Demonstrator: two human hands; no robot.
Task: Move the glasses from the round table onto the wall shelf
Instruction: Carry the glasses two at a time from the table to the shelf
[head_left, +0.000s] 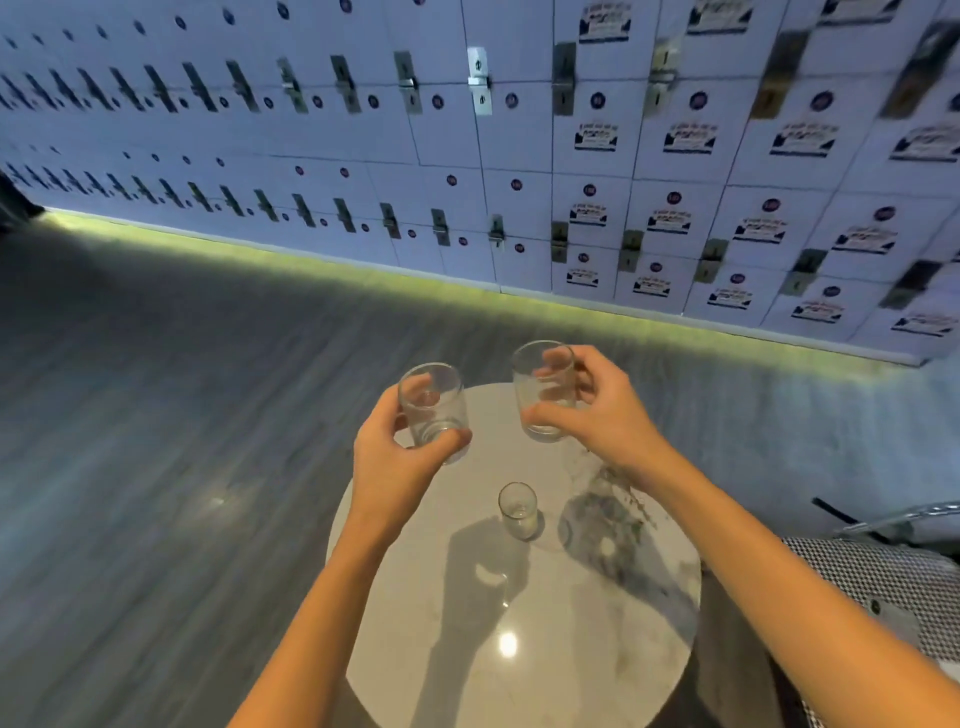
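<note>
Head view: both arms reach out over the round marble surface (524, 670). The left hand (387, 457) is curled round the left glass (434, 410), thumb across its lower front and fingers wrapped behind, showing through the clear wall. The right hand (605, 410) grips the right glass (543, 389) from its right side, thumb low on the near side, fingers bent round the upper part. Both glasses are held up above the far half of the surface, side by side and a little apart, neither touching the other, and both look empty. A third glass (517, 510) stands upright on the surface, alone, nearer the person than the two held ones and roughly between the forearms, with no hand on it. That makes three glasses: two held, one standing. Beyond the surface lie a grey floor (156, 415) and a wall of white lockers (519, 145); a checked seat (872, 577) shows at the right edge.
</note>
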